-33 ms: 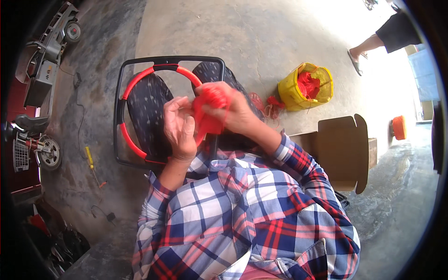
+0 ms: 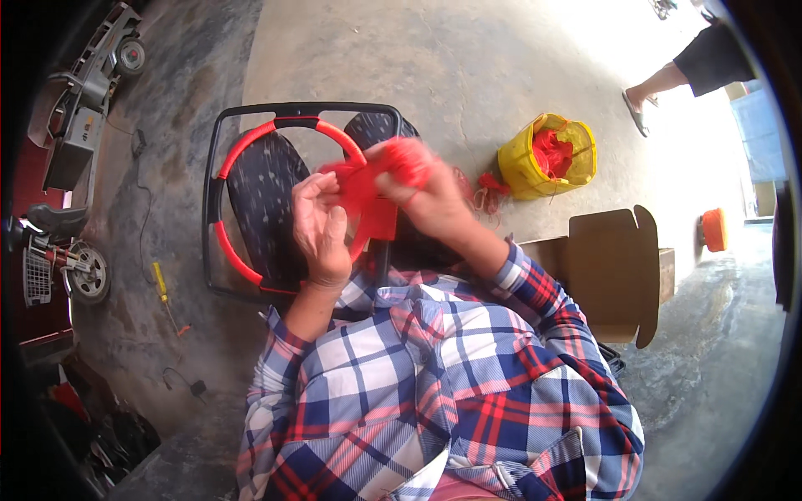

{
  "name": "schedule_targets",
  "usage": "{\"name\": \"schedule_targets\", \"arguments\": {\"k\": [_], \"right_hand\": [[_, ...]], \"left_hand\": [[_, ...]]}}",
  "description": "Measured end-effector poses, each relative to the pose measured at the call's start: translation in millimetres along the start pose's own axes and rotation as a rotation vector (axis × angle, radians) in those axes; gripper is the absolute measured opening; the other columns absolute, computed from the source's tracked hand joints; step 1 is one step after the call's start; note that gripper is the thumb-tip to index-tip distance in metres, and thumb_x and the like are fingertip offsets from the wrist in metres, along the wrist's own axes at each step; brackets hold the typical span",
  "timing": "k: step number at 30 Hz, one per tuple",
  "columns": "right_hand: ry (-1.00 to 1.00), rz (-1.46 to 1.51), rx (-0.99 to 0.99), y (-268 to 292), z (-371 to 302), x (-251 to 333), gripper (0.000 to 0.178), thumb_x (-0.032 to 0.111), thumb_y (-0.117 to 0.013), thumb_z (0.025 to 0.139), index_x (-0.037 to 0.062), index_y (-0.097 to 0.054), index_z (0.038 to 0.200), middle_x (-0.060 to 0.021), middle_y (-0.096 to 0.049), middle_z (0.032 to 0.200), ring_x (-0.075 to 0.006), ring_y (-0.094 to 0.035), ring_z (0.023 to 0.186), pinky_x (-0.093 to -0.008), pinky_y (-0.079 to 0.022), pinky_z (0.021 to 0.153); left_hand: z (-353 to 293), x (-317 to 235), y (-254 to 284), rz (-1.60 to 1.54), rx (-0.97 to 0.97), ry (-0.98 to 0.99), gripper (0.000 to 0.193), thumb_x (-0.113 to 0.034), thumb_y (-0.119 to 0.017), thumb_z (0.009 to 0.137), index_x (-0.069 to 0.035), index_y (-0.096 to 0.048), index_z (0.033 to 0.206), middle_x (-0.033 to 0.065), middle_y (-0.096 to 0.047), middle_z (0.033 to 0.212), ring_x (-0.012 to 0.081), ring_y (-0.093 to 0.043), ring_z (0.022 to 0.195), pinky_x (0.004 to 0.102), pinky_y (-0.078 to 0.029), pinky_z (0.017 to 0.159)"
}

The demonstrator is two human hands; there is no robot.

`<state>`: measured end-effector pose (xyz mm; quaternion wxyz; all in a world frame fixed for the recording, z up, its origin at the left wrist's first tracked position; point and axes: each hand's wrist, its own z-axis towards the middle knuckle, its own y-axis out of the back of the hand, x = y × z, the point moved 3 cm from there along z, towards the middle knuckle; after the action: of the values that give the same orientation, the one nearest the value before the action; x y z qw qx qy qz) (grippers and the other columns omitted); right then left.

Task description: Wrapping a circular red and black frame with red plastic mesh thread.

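Both hands grip a bunch of red netting (image 2: 380,179) above the red-rimmed frame (image 2: 251,213): left hand (image 2: 320,227) closed on its lower edge, right hand (image 2: 426,196) clenched around the top. By my judgement the work is midway; more red material fills the yellow bag (image 2: 522,171) right of the frame.

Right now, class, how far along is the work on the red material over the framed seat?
Done: red strip already runs round the black frame, top and left side. In hand: the left hand and right hand both grip a bunch of red material, blurred. Left: more red material fills the yellow bag, and some lies loose beside it.
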<state>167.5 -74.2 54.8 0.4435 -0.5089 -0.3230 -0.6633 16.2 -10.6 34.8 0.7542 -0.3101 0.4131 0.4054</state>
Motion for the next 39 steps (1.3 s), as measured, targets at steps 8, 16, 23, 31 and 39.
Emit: {"name": "schedule_targets", "arguments": {"k": [8,16,23,31,39], "right_hand": [[-0.304,-1.11,0.463,68.5,-16.5,15.5,0.03,0.028,-0.064,0.074,0.0007,-0.063,0.087,-0.0175,-0.056,0.065,-0.0252,-0.061,0.064,-0.0375,-0.049,0.065],[-0.378,0.668,-0.41,172.3,-43.0,-8.6,0.024,0.019,-0.059,0.077,0.0061,-0.062,0.096,-0.0131,-0.065,0.091,-0.022,-0.063,0.079,-0.0327,-0.05,0.073],[-0.449,0.333,-0.268,143.1,-42.2,-36.1,0.019,0.01,-0.06,0.082,0.0009,-0.058,0.098,-0.0026,-0.055,0.067,-0.0098,-0.052,0.056,-0.0253,-0.046,0.053],[-0.654,-0.027,0.212,58.0,-25.3,-16.7,0.015,0.005,-0.07,0.079,0.0029,-0.058,0.088,-0.0017,-0.061,0.072,-0.0103,-0.059,0.063,-0.0249,-0.047,0.061],[-0.605,0.342,-0.126,97.4,-63.0,-32.2,0.018,0.008,-0.067,0.08,0.002,-0.058,0.095,-0.0035,-0.062,0.074,-0.0144,-0.06,0.063,-0.0282,-0.049,0.064]], "left_hand": [[-1.8,36.2,13.7,-0.291,-0.128,0.678,0.029,-0.022,-0.051,0.094,-0.002,-0.053,0.114,0.0027,-0.056,0.084,0.0096,-0.048,0.068,0.024,-0.04,0.063],[1.7,39.1,6.0,-0.418,0.004,0.952,0.041,-0.027,-0.047,0.095,-0.004,-0.045,0.129,0.0063,-0.062,0.089,0.0152,-0.059,0.078,0.0283,-0.048,0.07],[3.6,36.9,-8.7,-0.712,0.23,1.07,0.064,-0.02,-0.042,0.073,0.0,-0.041,0.134,0.0247,-0.061,0.111,0.0408,-0.063,0.096,0.0454,-0.051,0.088],[-0.8,40.9,-8.9,-0.728,0.252,1.134,0.059,-0.018,-0.042,0.071,0.005,-0.048,0.124,0.028,-0.06,0.112,0.0457,-0.063,0.096,0.0502,-0.052,0.085],[0.9,35.3,-7.4,-0.602,0.19,1.155,0.044,-0.015,-0.037,0.081,0.007,-0.051,0.116,0.0282,-0.063,0.103,0.0411,-0.066,0.086,0.0449,-0.055,0.078]]}}
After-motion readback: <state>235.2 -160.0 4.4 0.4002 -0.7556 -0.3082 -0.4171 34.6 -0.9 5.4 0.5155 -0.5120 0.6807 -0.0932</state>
